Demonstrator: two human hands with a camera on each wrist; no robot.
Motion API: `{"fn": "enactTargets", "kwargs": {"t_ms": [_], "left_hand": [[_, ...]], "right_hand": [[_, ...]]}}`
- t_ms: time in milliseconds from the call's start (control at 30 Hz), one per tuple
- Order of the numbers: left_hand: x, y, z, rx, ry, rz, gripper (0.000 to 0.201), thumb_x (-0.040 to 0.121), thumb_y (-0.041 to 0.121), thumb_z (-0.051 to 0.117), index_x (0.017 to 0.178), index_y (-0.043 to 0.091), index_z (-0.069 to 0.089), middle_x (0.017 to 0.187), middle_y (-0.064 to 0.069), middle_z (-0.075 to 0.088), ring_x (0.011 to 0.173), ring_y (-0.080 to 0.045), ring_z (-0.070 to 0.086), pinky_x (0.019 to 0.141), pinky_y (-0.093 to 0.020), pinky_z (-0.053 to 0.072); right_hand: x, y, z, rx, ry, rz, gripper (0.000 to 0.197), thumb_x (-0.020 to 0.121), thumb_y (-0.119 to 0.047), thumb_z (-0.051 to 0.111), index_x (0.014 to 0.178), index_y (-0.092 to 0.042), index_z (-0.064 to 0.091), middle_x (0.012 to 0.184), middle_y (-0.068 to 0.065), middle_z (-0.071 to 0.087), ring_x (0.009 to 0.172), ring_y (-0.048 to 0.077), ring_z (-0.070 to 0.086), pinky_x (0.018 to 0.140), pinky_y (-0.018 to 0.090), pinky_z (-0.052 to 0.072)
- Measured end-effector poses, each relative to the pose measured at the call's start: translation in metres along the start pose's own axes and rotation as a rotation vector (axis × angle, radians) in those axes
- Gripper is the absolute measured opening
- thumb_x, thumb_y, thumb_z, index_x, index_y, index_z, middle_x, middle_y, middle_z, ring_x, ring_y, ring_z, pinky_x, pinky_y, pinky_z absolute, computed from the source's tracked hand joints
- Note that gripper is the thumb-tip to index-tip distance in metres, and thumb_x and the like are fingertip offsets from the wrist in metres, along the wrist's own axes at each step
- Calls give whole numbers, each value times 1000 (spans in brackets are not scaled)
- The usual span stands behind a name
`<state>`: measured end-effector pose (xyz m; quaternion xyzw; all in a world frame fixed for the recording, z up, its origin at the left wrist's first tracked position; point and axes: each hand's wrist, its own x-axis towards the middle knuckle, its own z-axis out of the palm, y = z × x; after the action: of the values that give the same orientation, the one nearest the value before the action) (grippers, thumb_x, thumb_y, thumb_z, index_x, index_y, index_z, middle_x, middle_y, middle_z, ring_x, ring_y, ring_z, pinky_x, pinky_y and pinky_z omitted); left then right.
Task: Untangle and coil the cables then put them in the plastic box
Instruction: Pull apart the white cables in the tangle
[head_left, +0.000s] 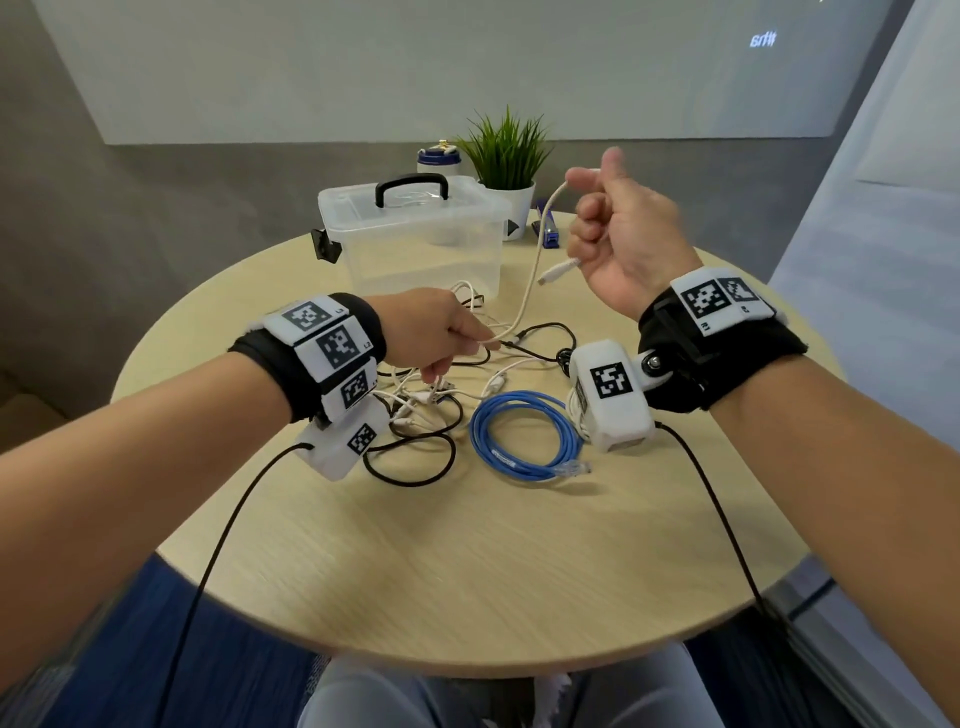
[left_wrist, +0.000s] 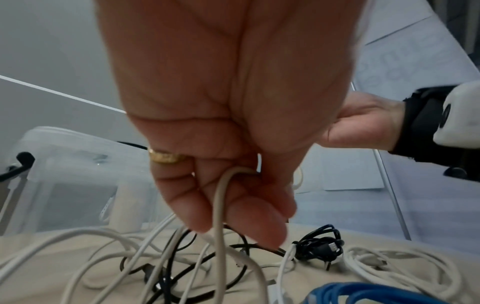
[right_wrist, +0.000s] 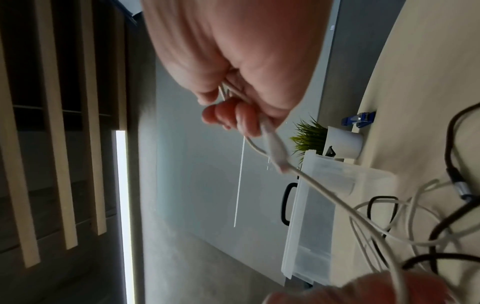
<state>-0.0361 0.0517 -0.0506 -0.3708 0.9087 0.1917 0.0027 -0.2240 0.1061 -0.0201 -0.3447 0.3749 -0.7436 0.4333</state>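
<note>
Above the round counter (head_left: 467, 561), right hand (head_left: 623, 234) raised, fingers curled round one end of a white cable (head_left: 527, 280), plug end sticking out below the fist. Lower and to the left, left hand (head_left: 441, 332) just over the tangle, thumb and fingers pinching the same white cable further along. Beneath, a knot of white and black cables (head_left: 436, 410) spread on the counter, with a coiled blue cable (head_left: 519, 436) just beside it. Behind the tangle, plastic box (head_left: 415, 234), lid on, black handle up. Further back, a potted plant (head_left: 506, 156).
</note>
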Motion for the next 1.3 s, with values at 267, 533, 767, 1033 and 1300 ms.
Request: {"fn": "enactTargets", "kwargs": {"t_ms": [267,533,767,1033,1300], "left_hand": [[-6,6,-4,138,-117,33,29,97,20,48,118,29,65,63,11,58,53,-3,48,55,-8,39],[-16,17,-31,-70,168,263,19,91,24,60,105,33,69,75,22,66,67,3,54,71,-11,42],[-4,11,-45,-253,672,246,9,93,21,58,94,25,65,72,1,57,61,-14,47,65,-27,43],[2,8,-34,-372,676,-42,12,98,23,48,101,22,59,74,3,56,59,-2,56,45,-9,41],[1,20,-5,35,329,92,38,99,18,42,137,27,46,72,11,53,67,-5,53,70,-21,39]], "right_hand": [[0,-5,-3,-227,-59,-60,27,104,-22,35,113,-7,56,57,-4,43,47,9,40,46,23,37],[-5,16,0,-476,-295,20,21,101,-10,40,101,-8,61,108,8,65,108,19,62,100,36,48],[-16,23,4,-522,-419,190,30,103,-17,35,98,0,61,49,1,49,38,13,43,44,26,39],[-16,6,1,-292,-461,148,47,103,-43,29,66,-17,43,42,-7,23,34,9,16,43,24,10],[-2,-3,9,91,-220,115,42,104,-37,29,72,-15,44,64,3,63,52,14,60,43,22,44]]}}
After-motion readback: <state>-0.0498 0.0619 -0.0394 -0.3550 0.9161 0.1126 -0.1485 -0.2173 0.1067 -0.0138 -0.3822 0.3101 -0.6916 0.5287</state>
